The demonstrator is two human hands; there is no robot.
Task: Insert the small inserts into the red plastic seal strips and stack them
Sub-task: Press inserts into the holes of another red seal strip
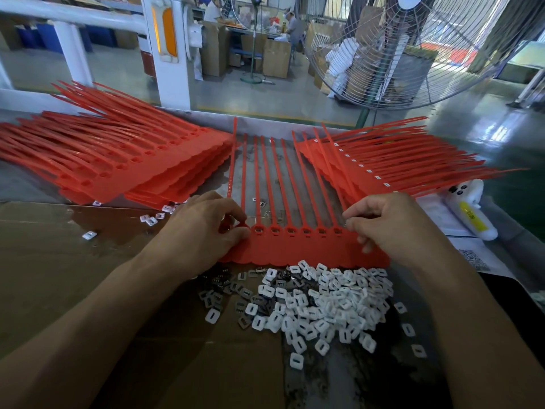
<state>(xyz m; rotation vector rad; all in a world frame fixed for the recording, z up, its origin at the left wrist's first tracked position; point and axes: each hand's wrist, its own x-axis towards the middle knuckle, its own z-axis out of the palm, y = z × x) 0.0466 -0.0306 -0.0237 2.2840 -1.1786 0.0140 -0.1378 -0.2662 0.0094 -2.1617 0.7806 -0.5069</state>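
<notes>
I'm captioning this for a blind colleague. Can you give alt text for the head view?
Both hands, left hand and right hand, grip the ends of a red seal strip on the table, white inserts heaped just below, red strip stacks left and right.

seal strips [303, 249]: red | inserts [324, 302]: white, some dark | cardboard [59, 276]: brown

Bright daylight from beyond, floor [486, 119] glare, wide-angle bowing at edges

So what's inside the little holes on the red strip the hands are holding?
On the red strip, six sockets between the hands show small inserts seated inside. The left hand and right hand cover the end sockets.
</notes>
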